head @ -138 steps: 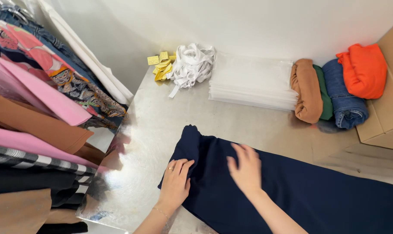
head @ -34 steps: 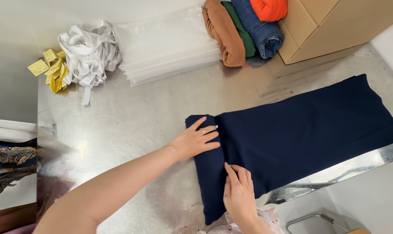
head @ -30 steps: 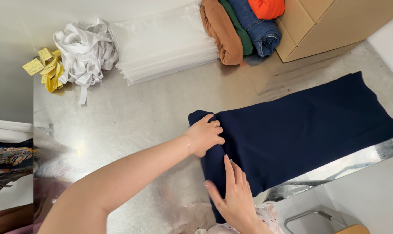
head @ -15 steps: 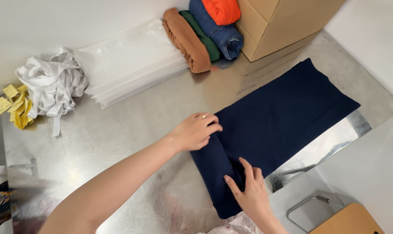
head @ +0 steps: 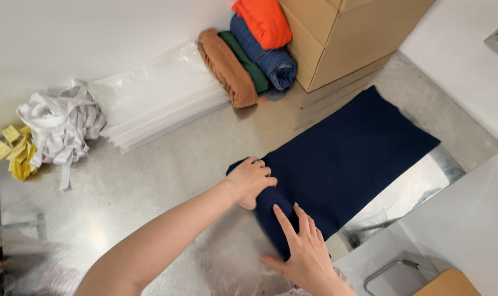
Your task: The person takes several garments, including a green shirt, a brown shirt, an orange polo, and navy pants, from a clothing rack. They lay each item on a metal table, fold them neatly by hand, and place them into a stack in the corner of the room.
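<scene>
On the metal surface (head: 150,181) the navy cloth (head: 347,159) lies flat, left hand (head: 253,180) with fingers curled on its rolled end, right hand (head: 304,249) pressing beside it with fingers spread, near rolled clothes (head: 243,60).

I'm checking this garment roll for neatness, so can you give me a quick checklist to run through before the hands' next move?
1. Left hand gripping the rolled end of the navy garment: ok.
2. Right hand pressing the roll's near end: ok.
3. Unrolled part flat on the metal table: ok.
4. Path ahead free of the cardboard box: ok.
5. Roll tightness: cannot tell.
</scene>
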